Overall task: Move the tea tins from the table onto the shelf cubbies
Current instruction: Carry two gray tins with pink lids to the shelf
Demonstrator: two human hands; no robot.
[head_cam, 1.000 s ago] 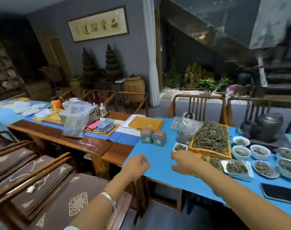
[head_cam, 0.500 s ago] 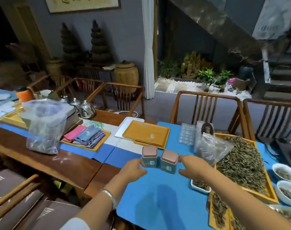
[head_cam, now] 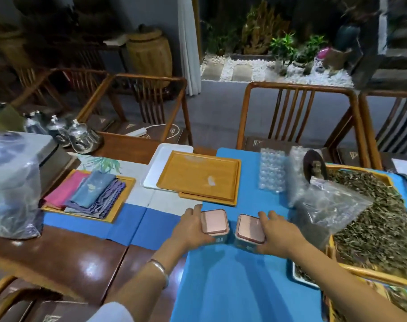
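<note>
Head view: my left hand (head_cam: 190,228) grips left tea tin (head_cam: 214,222), right hand (head_cam: 275,233) grips right tea tin (head_cam: 250,228), both upright on blue tabletop (head_cam: 232,287).

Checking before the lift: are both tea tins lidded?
Lidded: a pink lid sits flush on the left tin and on the right tin.

Silver bangle (head_cam: 159,270) on left wrist, white sleeve (head_cam: 114,312)
</note>
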